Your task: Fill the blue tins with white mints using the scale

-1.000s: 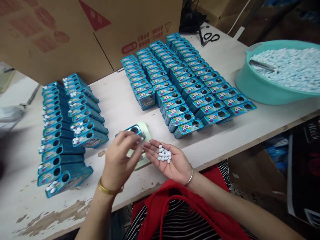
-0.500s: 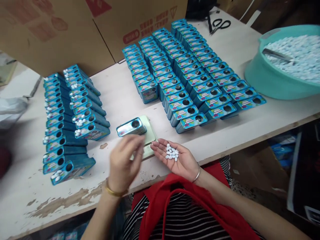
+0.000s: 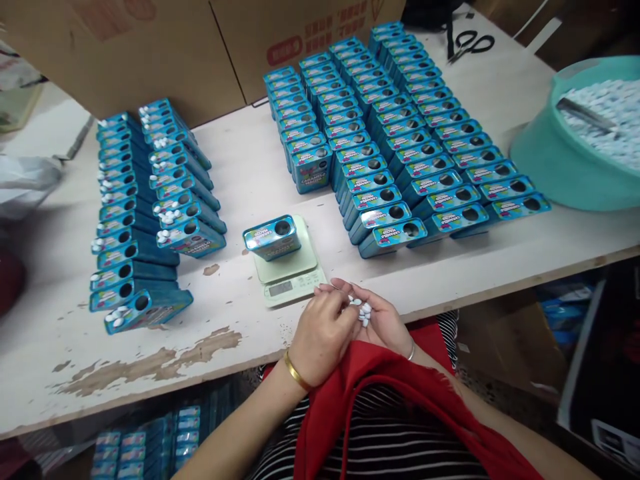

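Note:
My right hand (image 3: 391,327) lies palm up above the front of the table, cupped around several small white candies (image 3: 365,312). My left hand (image 3: 323,333) reaches over into that palm, its thumb against the candies and its fingers curled; what its fingertips pinch, if anything, is hidden. Just beyond my hands is a pale green kitchen scale (image 3: 310,272) with a small display. On its plate stands a blue tin (image 3: 273,237) printed "Caramelo Macizo", its round top hole uncovered.
Several rows of similar tins (image 3: 375,127) with holes on top stand right of centre. At left, two more rows (image 3: 193,233) have candies lying on their tops. A turquoise tub (image 3: 545,153) of candies with a metal scoop (image 3: 587,115), black scissors (image 3: 470,45) and a cardboard box (image 3: 165,60) border the table.
My left hand has moved from beside the tin on the scale rightward to the candies in my right palm. The tin stays on the scale. The view has shifted slightly.

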Demonstrator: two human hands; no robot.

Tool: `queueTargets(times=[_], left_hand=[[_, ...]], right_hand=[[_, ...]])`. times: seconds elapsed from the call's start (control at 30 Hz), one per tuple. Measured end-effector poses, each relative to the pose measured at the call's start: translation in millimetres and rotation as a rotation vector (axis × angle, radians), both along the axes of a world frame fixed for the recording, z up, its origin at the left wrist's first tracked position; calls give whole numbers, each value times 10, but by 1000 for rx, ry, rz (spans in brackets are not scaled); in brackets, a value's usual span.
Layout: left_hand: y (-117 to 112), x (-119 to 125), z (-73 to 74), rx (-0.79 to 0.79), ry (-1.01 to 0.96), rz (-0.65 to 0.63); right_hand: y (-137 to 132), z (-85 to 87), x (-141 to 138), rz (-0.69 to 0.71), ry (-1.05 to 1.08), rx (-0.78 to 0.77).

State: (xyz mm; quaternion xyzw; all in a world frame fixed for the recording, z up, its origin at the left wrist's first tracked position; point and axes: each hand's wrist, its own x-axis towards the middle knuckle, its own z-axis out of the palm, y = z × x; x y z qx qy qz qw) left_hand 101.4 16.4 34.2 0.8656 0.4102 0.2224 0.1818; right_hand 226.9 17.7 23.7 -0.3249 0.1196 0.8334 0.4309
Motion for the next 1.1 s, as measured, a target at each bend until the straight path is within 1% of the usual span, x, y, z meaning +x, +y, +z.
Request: queueTargets(times=[0.23, 0.47, 0.53, 0.6, 0.63, 0.7, 0.77, 0.8, 0.83, 0.87, 0.93, 1.0, 1.1], left_hand=[[-6, -11, 11, 18, -8, 19], [13, -33, -40, 38, -63, 13], [35, -55, -12, 39, -59, -2], [96, -131, 64, 66, -62, 2], [146, -197, 116, 109, -70, 32], [290, -382, 233, 236, -77, 158], [481, -605, 338, 343, -22, 314], [588, -712, 378, 361, 32, 364], [699, -803, 409, 347, 92, 377], [809, -871, 434, 314, 148, 362], [1025, -917, 471, 252, 212, 291], [1233, -845, 501, 258, 216, 239], [1556, -609, 497, 323, 177, 223]], right_hand=[[19, 17, -31, -26, 6, -41], [40, -7, -54, -29, 28, -41], [45, -36, -60, -31, 55, -38], [52, -65, -72, -55, 78, -41], [56, -76, -79, -66, 87, -40], [68, -84, -96, -83, 96, -29], [83, -77, -111, -91, 97, -21], [92, -71, -117, -93, 95, -22], [101, -66, -123, -97, 93, -25], [111, -61, -128, -99, 94, -27], [133, -56, -137, -93, 104, -34], [156, -53, -142, -92, 113, -42], [187, -35, -134, -113, 116, -52]])
